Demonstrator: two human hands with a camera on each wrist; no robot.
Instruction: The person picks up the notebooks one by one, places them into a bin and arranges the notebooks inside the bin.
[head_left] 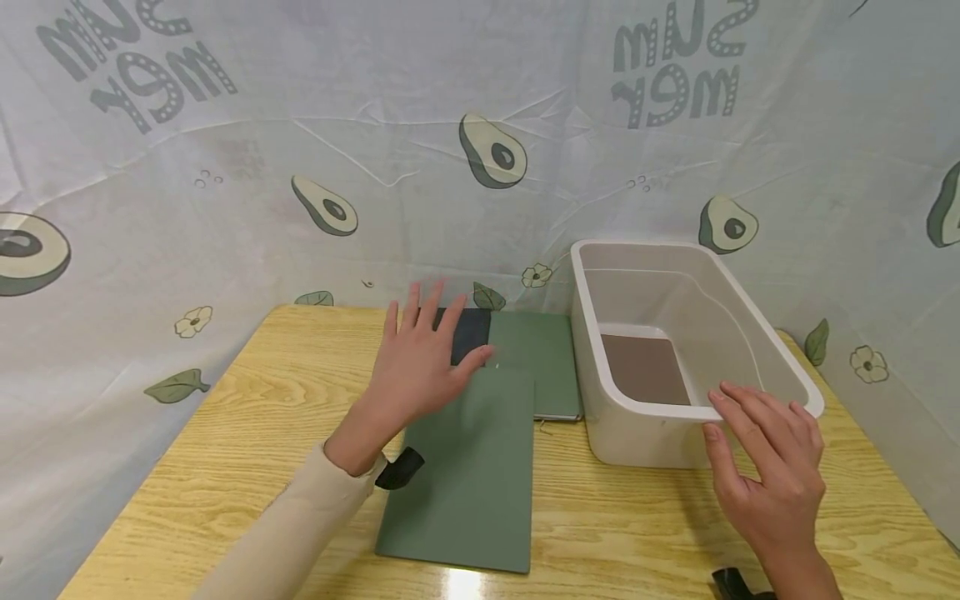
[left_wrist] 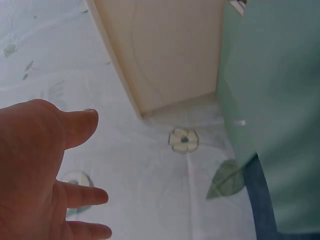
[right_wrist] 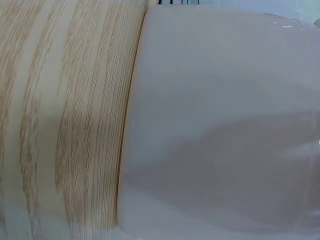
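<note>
My left hand (head_left: 417, 367), fingers spread and holding nothing, hovers over the far end of a flat green board-like cover (head_left: 468, 475). A dark navy piece (head_left: 471, 333) shows partly behind that hand. Beside it, a second green book-like item (head_left: 551, 367) lies against the bin. In the left wrist view, the left hand (left_wrist: 40, 175) is apart from the green cover (left_wrist: 280, 110). My right hand (head_left: 772, 467) has its fingertips right at the front rim of a white plastic bin (head_left: 622, 433), fingers loosely bent. A brown flat rectangle (head_left: 647, 371) lies on the bin's floor.
The wooden table (head_left: 300, 392) carries everything. A pale curtain (head_left: 390, 108) with avocado prints hangs behind and along the sides. In the right wrist view, the bin's outer wall (right_wrist: 220, 100) fills most of the frame beside the wood grain.
</note>
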